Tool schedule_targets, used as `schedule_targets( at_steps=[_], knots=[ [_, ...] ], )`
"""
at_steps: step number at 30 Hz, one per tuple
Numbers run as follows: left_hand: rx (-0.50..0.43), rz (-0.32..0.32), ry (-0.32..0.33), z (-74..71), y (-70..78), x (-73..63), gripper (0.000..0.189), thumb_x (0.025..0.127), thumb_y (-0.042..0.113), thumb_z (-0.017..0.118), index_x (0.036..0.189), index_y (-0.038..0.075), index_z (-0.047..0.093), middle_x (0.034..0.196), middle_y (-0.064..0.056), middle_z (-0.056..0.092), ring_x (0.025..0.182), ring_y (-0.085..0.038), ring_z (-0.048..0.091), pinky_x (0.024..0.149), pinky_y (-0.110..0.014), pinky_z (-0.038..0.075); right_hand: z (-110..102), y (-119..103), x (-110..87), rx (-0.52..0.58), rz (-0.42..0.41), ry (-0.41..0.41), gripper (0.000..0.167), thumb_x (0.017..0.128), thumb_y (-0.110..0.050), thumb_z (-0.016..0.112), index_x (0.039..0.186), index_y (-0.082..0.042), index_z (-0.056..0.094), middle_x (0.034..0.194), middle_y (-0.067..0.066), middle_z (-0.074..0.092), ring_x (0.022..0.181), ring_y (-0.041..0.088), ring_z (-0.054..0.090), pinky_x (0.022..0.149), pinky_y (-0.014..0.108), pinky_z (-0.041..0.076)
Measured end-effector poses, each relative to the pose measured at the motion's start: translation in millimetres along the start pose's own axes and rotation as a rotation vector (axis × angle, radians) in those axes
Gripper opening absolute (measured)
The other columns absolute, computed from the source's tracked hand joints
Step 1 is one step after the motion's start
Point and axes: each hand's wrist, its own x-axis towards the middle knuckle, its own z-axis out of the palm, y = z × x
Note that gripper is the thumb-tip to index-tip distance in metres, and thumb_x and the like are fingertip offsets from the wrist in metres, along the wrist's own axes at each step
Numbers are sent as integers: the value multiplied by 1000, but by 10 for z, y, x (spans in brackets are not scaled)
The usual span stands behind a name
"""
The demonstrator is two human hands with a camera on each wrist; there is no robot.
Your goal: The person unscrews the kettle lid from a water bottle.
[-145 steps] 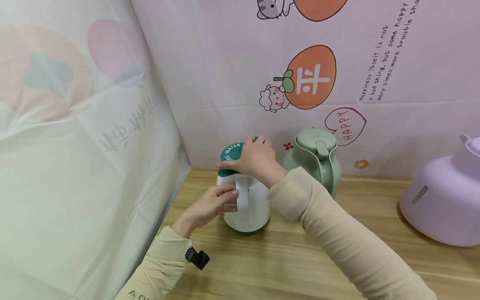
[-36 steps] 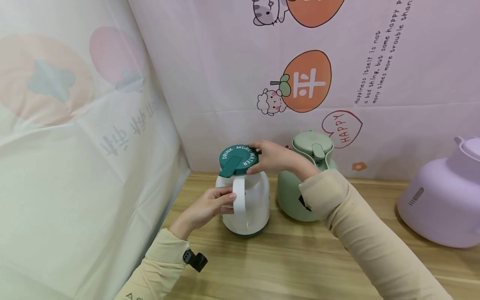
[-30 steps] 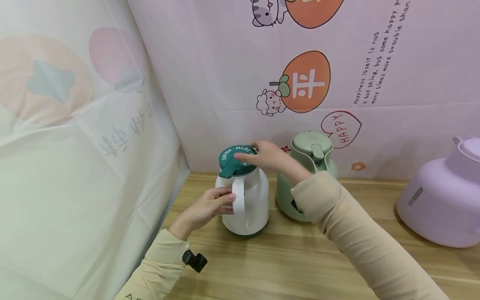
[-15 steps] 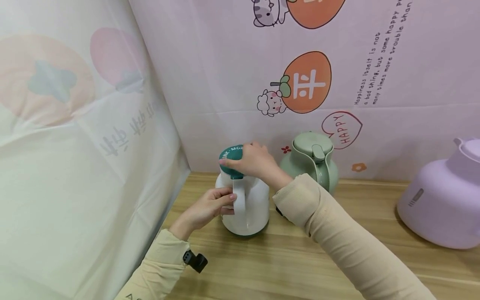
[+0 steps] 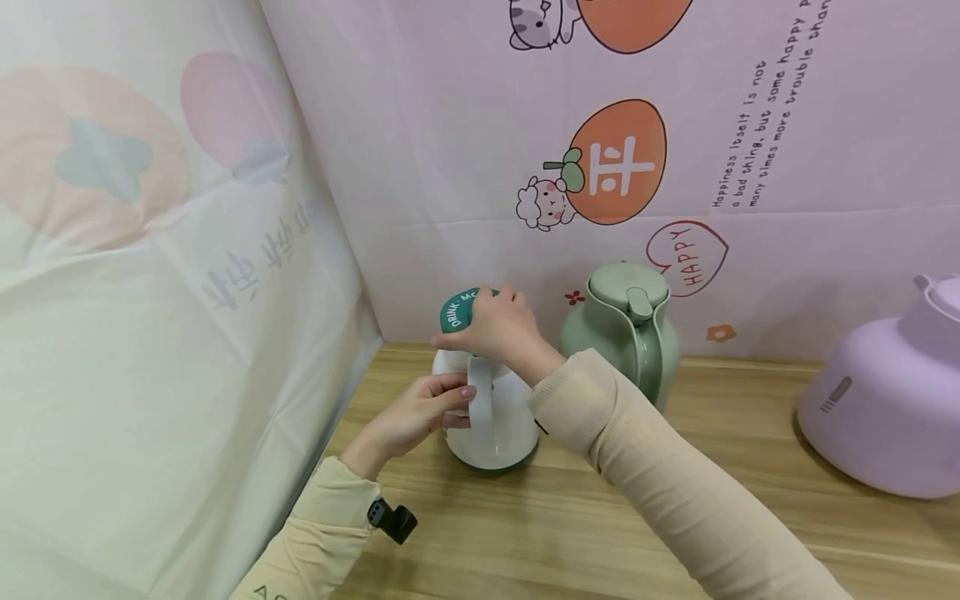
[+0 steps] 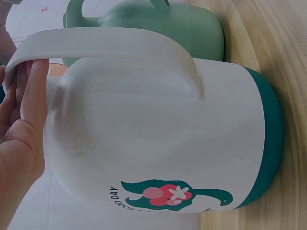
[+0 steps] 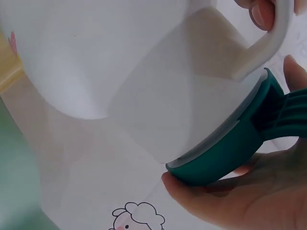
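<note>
A white thermos jug (image 5: 513,429) with a green base stands upright on the wooden table. My left hand (image 5: 420,410) holds its white handle (image 5: 482,408), fingers through the loop and thumb on the outside. From above, my right hand (image 5: 501,329) grips the round green lid (image 5: 456,313), which carries white lettering and is partly covered by the fingers. Seen from the right wrist, the lid (image 7: 211,160) sits at the jug's neck with a ribbed green lever (image 7: 290,115) sticking out. A berry print (image 6: 168,194) decorates the jug's side in the left wrist view.
Close on the right stands a light green thermos jug (image 5: 628,287), partly behind my right forearm. A lilac jug (image 5: 885,408) stands further right. Printed cloth (image 5: 450,167) hangs behind, and a pale cloth (image 5: 187,375) runs along the left side.
My right hand has shifted from the lid's right edge to across its top, gripping it and turning it. The lid's lever, earlier showing, is now covered in the head view. My left hand stays put.
</note>
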Motion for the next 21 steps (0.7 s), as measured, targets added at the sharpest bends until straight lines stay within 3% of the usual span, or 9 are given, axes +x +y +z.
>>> schedule_targets(
  at_steps=[9,21],
  knots=[
    [-11,1,7,3,2,4,43,100,17,46,127,-16,44,105,6,53,97,-3,57,85,-24,54,30,-9,13,52,26,40,76,81,-48,69,134,0,44,128,23,47,119,37,45,100,47,47],
    [-24,7,-9,-17,-26,35,49,100,19,47,133,-16,40,112,2,56,99,-4,59,89,-27,54,-12,104,76,199,23,32,84,79,-48,70,141,-3,37,133,22,43,122,35,44,99,48,48]
  ],
)
